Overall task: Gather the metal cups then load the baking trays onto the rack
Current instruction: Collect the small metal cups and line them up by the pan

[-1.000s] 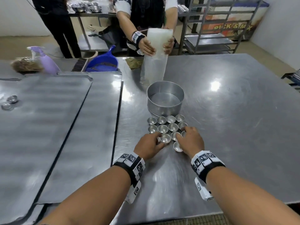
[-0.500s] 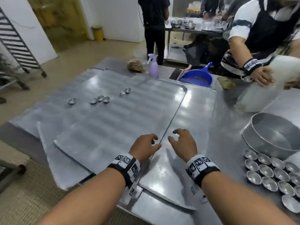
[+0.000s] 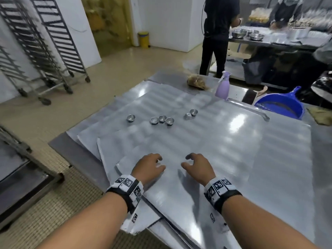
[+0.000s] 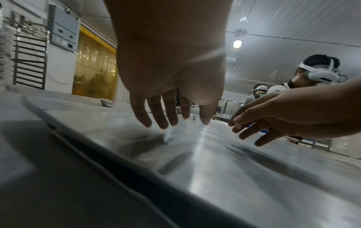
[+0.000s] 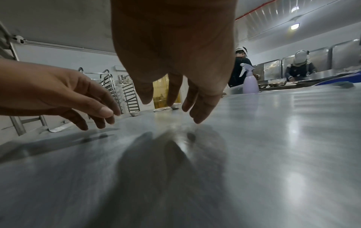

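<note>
Left hand (image 3: 149, 167): fingers loosely spread, holding nothing, just above the top baking tray (image 3: 206, 141).
Right hand (image 3: 198, 167): likewise (empty).
Metal cups (image 3: 162, 119): six, on the tray's far part.
Rack (image 3: 53, 42): on the floor beyond the table (image 3: 71, 150).
Writing: none readable.

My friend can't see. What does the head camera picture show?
Two empty hands, left hand and right hand, hover over stacked baking trays on a steel table. Six small metal cups sit farther along the top tray, and tall racks stand to the left.
</note>
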`<state>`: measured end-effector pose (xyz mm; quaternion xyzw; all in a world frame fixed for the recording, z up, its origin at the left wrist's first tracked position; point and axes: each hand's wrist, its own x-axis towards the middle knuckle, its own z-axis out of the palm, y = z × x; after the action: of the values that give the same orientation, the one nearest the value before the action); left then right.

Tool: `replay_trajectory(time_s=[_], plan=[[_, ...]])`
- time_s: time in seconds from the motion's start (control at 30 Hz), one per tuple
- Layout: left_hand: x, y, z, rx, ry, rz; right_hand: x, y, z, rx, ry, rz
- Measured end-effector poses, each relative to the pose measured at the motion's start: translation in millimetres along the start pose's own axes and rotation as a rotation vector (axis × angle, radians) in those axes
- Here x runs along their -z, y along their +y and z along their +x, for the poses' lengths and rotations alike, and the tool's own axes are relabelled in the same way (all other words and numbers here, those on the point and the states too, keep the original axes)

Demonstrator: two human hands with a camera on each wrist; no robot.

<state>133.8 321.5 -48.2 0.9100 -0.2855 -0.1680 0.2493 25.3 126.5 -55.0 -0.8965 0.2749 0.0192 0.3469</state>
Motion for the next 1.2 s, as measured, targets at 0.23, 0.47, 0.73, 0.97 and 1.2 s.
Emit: replay_trajectory(time_s=[0.23,0.47,0.73,0.97,1.2], plan=[[31,-36,26,0.079,0.056,-0.009,-19,-36,58,0.072,-0.060,-0.015],[71,-66,62,0.173,0.149,-0.002,-37,-85,130,0.180,-0.047,0.017],[118,-106,118,0.188,0.196,0.019,-49,-135,187,0.178,-0.013,-0.009],[140,-153,185,0.071,0.140,0.068,-69,-162,234,0.030,-0.005,-0.146],[140,-176,231,0.024,0.019,0.176,-100,-164,251,-0.041,0.069,-0.228]])
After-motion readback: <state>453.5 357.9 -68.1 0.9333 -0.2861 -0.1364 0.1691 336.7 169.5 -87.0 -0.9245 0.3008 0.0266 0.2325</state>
